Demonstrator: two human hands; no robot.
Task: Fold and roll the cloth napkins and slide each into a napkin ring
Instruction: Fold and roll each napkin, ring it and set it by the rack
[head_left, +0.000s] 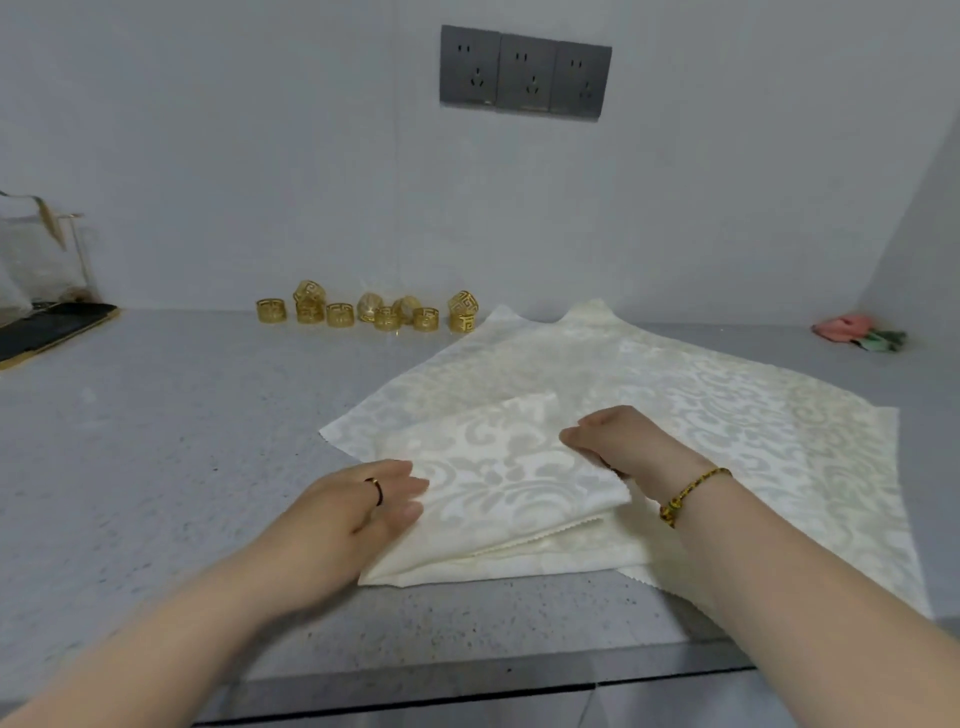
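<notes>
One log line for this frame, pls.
phase: folding | folded napkin: on flat napkins, not rolled | left hand: flat on its left edge | right hand: pinches right edge | napkin rings: idle at back

left hand (358, 501) flat on the folded cream damask napkin (509, 483), right hand (618, 441) gripping its edge (gold cut-out rings (340, 315) behind).

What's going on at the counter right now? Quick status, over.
Left hand flat on folded napkin, right hand pinching its far edge. Not yet rolled; lying on spread napkins. Gold rings by the wall, untouched.
</notes>
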